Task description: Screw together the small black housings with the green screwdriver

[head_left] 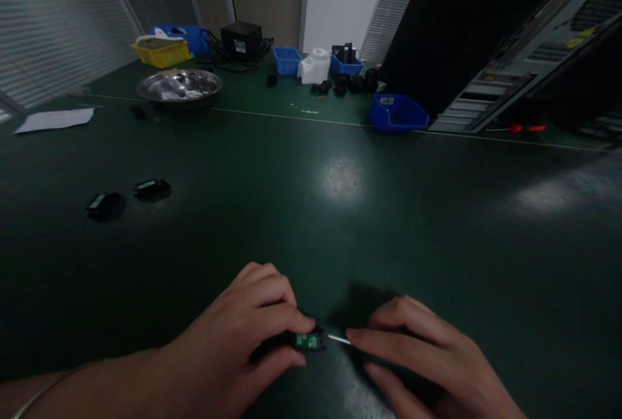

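Note:
My left hand (262, 322) is closed on a small black casing with a green circuit board (307, 341) showing at its right end. Thumb and forefinger pinch it from either side, low over the table. Opposite it, my right hand (413, 354) pinches a thin, pale, rod-shaped tool (339, 339). Its tip points left and stops just short of the board's end. The rest of this tool is hidden under my fingers, so its kind cannot be made out. Two similar small black casings, one (151, 188) behind the other (103, 205), lie apart on the left.
On the green table (272, 166) stand a metal bowl (179, 89) of small parts, a yellow bin (161, 53), a blue bin (398, 114) and a white vented housing (314, 67). A paper sheet (56, 120) lies left; a red-handled tool (527, 128) lies right, near a metal rack (515, 63).

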Tool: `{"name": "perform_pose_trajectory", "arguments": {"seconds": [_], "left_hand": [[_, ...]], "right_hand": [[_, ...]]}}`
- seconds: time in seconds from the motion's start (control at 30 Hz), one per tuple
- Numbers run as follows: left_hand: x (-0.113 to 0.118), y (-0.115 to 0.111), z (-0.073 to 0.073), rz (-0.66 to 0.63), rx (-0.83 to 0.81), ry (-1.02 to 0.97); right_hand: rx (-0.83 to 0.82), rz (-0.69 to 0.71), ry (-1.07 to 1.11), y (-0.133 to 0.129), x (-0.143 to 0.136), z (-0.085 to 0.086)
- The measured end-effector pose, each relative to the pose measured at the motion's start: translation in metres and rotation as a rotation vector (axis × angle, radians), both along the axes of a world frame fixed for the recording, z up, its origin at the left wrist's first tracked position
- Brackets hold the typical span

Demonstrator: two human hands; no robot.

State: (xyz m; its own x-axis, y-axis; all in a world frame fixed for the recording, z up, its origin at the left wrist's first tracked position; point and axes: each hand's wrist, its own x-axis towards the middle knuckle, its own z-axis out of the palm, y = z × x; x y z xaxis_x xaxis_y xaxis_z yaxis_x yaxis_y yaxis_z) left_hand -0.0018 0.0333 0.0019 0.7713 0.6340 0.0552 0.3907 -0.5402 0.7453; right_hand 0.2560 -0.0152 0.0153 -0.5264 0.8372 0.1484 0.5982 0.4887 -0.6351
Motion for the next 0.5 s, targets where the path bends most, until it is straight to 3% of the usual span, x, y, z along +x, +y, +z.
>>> {"name": "perform_pose_trajectory", "arguments": {"seconds": [0.17,0.5], "left_hand": [[-0.0007,-0.0009,-0.0024,0.004,0.004,-0.057],[-0.0026,-0.0015,-0.0069,-0.027,0.029,-0.073]], "right_hand": [[-0.048,-0.022,0.005,-0.0032,-0.0024,0.0039],[0.001,0.065,-0.108,-0.0025,-0.0021,0.0046]]}}
